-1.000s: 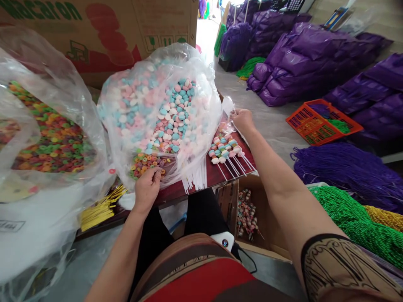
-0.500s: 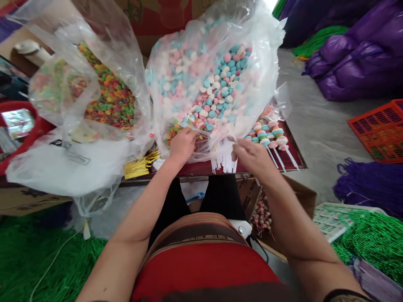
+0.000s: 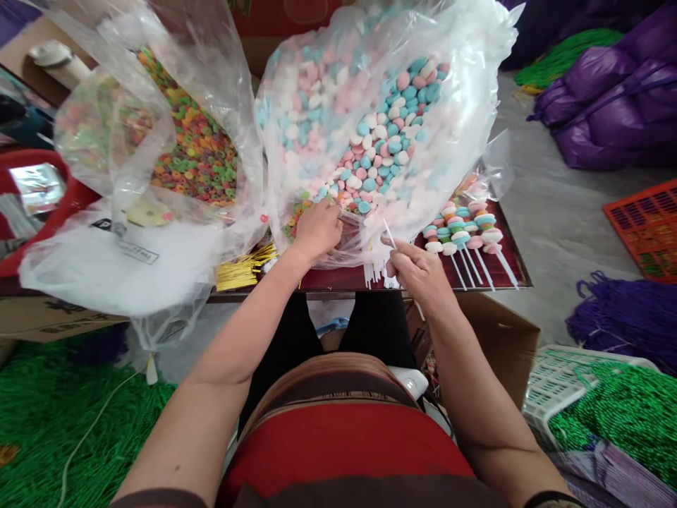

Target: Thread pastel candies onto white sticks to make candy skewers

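My right hand [image 3: 420, 271] is closed on a thin white stick [image 3: 389, 231], its upper end poking out above the fingers. Beneath and left of that hand, a bunch of white sticks [image 3: 374, 272] lies at the table edge. At the mouth of a clear bag [image 3: 275, 166] of pink, blue and white candies [image 3: 378, 152], my left hand [image 3: 319, 229] reaches down with curled fingers. Its fingertips are hidden, so what they pinch does not show. Small colourful ring candies [image 3: 296, 215] lie beside it. To the right rest several finished candy skewers [image 3: 468, 229] with white sticks.
A second bag of ring candies [image 3: 198, 159] stands at the left, with gold twist ties [image 3: 240, 271] in front. A red basin [image 3: 68, 187] is at far left. Below right are a cardboard box [image 3: 500, 339] and a white basket [image 3: 550, 374] with green cords.
The view has shifted, so the table contents appear further right. The stick in my right hand now points more upright. My left hand stays at the bag's mouth, its fingers curled lower.
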Tool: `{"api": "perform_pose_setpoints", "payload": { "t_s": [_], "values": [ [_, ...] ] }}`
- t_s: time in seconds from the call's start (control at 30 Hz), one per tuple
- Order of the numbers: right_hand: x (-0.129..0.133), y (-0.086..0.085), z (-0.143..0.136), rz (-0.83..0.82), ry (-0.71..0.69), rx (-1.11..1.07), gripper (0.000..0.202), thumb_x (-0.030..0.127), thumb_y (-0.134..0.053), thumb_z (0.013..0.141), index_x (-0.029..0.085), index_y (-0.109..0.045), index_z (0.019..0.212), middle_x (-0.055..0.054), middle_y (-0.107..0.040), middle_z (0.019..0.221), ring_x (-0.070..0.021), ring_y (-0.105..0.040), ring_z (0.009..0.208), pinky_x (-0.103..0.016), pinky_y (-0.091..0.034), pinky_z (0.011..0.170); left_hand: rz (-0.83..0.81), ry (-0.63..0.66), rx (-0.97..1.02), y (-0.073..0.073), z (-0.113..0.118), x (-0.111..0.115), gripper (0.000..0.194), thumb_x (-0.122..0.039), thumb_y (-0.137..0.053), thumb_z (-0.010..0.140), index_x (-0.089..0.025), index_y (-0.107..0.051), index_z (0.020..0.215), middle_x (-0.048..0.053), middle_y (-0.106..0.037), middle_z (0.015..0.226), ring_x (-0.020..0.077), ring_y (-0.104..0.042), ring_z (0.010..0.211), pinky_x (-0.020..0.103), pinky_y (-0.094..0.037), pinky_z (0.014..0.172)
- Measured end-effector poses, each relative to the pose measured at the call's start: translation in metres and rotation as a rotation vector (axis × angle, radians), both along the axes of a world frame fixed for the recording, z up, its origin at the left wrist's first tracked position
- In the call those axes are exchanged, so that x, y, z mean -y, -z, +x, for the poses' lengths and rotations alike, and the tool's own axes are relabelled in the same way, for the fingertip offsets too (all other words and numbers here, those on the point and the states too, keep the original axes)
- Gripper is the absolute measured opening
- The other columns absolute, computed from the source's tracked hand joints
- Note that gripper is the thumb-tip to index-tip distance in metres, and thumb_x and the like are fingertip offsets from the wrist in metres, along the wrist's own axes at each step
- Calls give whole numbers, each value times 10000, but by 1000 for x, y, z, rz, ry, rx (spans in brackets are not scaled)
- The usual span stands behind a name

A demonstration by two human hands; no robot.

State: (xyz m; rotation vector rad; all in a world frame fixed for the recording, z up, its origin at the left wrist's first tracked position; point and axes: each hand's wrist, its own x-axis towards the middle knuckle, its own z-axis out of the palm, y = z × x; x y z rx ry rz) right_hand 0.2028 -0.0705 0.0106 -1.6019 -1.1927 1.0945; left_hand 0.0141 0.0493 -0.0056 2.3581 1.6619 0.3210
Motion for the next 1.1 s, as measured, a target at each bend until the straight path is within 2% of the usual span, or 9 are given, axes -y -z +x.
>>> {"api": "perform_pose_setpoints", "payload": {
  "t_s": [0.13,0.23,0.37,0.5,0.6,0.73,0.9,1.0,1.1],
  "values": [
    [-5,4,-5,95,111,-59,489,490,-646,878,186,-810,1223,38,-555,555,-125,-431,485,-268,-360,481,83,55,19,-4,23,-11,284,-148,-485,988,-131,-744,1104,175,-689,1186,326,-643,1152,441,-465,1001],
    [-3,10,-4,119,128,-81,509,532,-657,890,188,-803,1236,47,-531,555,-119,-438,490,-266,-371,489,67,94,46,4,40,-25,244,-128,-525,971,-134,-758,1044,176,-699,1175,319,-633,1158,433,-467,988],
    [-12,6,6,178,116,75,438,454,-612,932,195,-796,1233,18,-603,630,-143,-540,563,-283,-454,556,60,121,47,20,47,-35,248,-87,-553,930,-138,-748,1075,181,-694,1233,317,-631,1174,443,-475,995],
    [-59,-6,12,249,-19,417,376,315,-542,960,227,-794,1226,-66,-757,883,-219,-691,786,-337,-549,725,75,86,140,22,41,-28,201,-78,-566,905,-148,-720,1015,171,-717,1191,313,-645,1166,436,-481,1014],
    [-109,-5,7,255,-92,736,377,210,-487,965,190,-803,1170,-150,-774,1104,-302,-707,1037,-408,-539,909,5,-80,342,16,32,-17,138,-74,-619,862,-174,-686,928,97,-745,971,261,-681,989,378,-509,926],
    [-149,9,-3,61,-159,962,351,172,-511,931,168,-792,1141,-210,-735,1251,-354,-685,1091,-452,-533,911,-155,-272,865,8,15,1,157,-138,-674,855,-199,-683,1000,-7,-712,808,141,-650,735,252,-503,717],
    [-150,18,-4,1,-176,1072,424,82,-496,889,148,-753,1220,-247,-695,1312,-372,-694,1089,-487,-531,892,-511,-385,1351,2,-3,26,275,-310,-764,846,-170,-704,1074,-46,-663,679,84,-588,535,197,-417,505],
    [-143,10,-2,25,-147,1045,368,141,-502,922,150,-753,1191,-232,-698,1284,-359,-688,1062,-457,-512,871,-581,-415,1463,1,-5,39,291,-337,-810,813,-167,-703,1024,-45,-667,655,77,-596,513,193,-414,486],
    [-125,-5,-6,187,-63,880,287,256,-538,949,191,-755,1126,-140,-752,1062,-298,-672,974,-397,-502,845,-621,-408,1495,1,-4,47,263,-353,-812,818,-171,-690,964,-36,-685,654,71,-603,507,186,-385,471]
  ]
}}
